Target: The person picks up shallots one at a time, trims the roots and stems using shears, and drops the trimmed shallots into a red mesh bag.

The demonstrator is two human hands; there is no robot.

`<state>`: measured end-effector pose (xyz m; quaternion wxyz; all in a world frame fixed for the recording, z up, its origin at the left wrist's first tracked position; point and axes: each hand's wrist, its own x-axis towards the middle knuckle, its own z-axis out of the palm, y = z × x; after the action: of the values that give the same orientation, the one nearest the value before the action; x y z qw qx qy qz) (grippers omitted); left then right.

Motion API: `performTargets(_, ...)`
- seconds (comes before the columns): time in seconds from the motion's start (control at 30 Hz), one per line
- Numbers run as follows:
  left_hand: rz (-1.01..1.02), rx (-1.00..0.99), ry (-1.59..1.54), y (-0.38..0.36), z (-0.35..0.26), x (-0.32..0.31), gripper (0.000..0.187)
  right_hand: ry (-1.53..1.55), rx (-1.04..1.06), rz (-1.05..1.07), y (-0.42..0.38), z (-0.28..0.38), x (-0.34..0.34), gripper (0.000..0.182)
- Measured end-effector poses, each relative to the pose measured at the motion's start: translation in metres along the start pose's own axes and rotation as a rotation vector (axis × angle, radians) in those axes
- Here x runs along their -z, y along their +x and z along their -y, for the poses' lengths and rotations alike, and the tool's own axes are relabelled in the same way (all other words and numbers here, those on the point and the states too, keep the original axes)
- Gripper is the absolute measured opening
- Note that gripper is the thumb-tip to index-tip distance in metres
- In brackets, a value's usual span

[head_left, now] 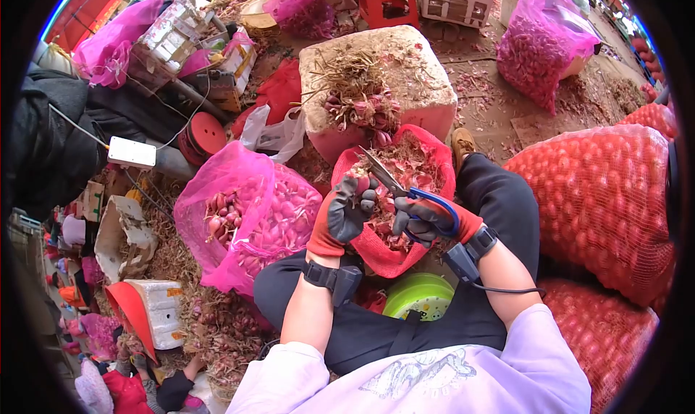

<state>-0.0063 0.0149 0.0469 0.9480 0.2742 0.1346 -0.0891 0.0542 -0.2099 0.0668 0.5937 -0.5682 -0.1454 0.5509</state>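
My left hand (pixel 342 212), in an orange and grey work glove, is closed with its fingers curled around a shallot (pixel 360 172), mostly hidden by the glove. In my gloved right hand (pixel 432 217) is a pair of scissors (pixel 387 176) with blue handles. Their blades are parted and point up and left, close to my left fingers. Below both hands, a red mesh bag (pixel 439 157) stands open between my legs, with dry skins and trimmings in it. Just beyond it, a bunch of shallots with dried stems (pixel 362 99) lies on a white foam block (pixel 427 73).
At the left stands an open pink mesh bag of shallots (pixel 279 215). Full red mesh sacks (pixel 594 197) crowd my right side. A lime-green round object (pixel 420 296) is between my legs. Loose shallots (pixel 224 341) cover the ground at lower left, near another person (pixel 123 389).
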Motion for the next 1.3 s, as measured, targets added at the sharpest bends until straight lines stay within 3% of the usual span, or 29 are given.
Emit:
performTargets(0.1,0.029,-0.061,0.154,0.004,-0.007,0.017,0.021,-0.26,0.022,-0.302,-0.004,0.003,0.004,0.051)
performTargets(0.2,-0.137,-0.092,0.284,0.01,0.007,0.023,0.019,-1.077,0.234,-0.723,-0.002,-0.007,0.004,0.051)
performTargets(0.23,-0.187,-0.128,0.25,0.012,0.012,0.022,0.018,-1.066,0.078,-0.707,-0.006,-0.005,0.003,0.051)
performTargets(0.33,-0.232,-0.287,0.237,0.021,0.013,0.032,0.017,-1.057,0.119,-0.642,-0.007,-0.007,0.009,0.05)
performTargets(0.43,-0.418,-0.385,0.107,0.027,0.003,0.054,0.017,-1.109,0.058,-0.642,-0.02,-0.004,0.02,0.049)
performTargets(0.57,-0.317,-0.246,0.192,0.021,0.009,0.043,0.018,-1.29,-0.017,-0.76,-0.028,-0.009,0.033,0.046)
performTargets(0.67,-0.207,-0.055,0.246,0.022,0.023,0.028,0.018,-1.121,0.175,-0.883,-0.013,-0.021,0.03,0.045)
performTargets(0.7,-0.229,-0.014,0.267,0.019,0.029,0.014,0.019,-0.925,0.226,-0.845,-0.003,-0.025,0.028,0.055)
performTargets(0.8,-0.154,0.065,0.293,0.021,0.046,0.016,0.019,-0.773,0.113,-0.602,0.005,-0.018,0.009,0.055)
performTargets(0.97,-0.273,-0.155,0.158,0.029,0.036,0.049,0.017,-1.102,-0.153,-0.334,-0.024,-0.007,0.01,0.075)
performTargets(1.0,-0.274,-0.163,0.135,0.027,0.032,0.046,0.018,-1.249,-0.118,-0.335,-0.028,-0.018,0.023,0.068)
performTargets(1.07,-0.27,-0.17,0.091,0.024,0.028,0.037,0.02,-1.492,-0.047,-0.61,-0.042,-0.028,0.031,0.057)
performTargets(1.17,-0.243,-0.074,-0.024,0.02,0.024,0.024,0.022,-1.285,0.016,-0.946,-0.033,-0.017,0.022,0.046)
performTargets(1.27,-0.208,-0.028,-0.087,0.021,0.021,0.027,0.022,-1.236,0.328,-0.855,-0.026,-0.01,0.017,0.045)
performTargets(1.3,-0.217,-0.046,-0.093,0.019,0.021,0.025,0.022,-1.333,0.346,-0.83,-0.025,-0.014,0.015,0.045)
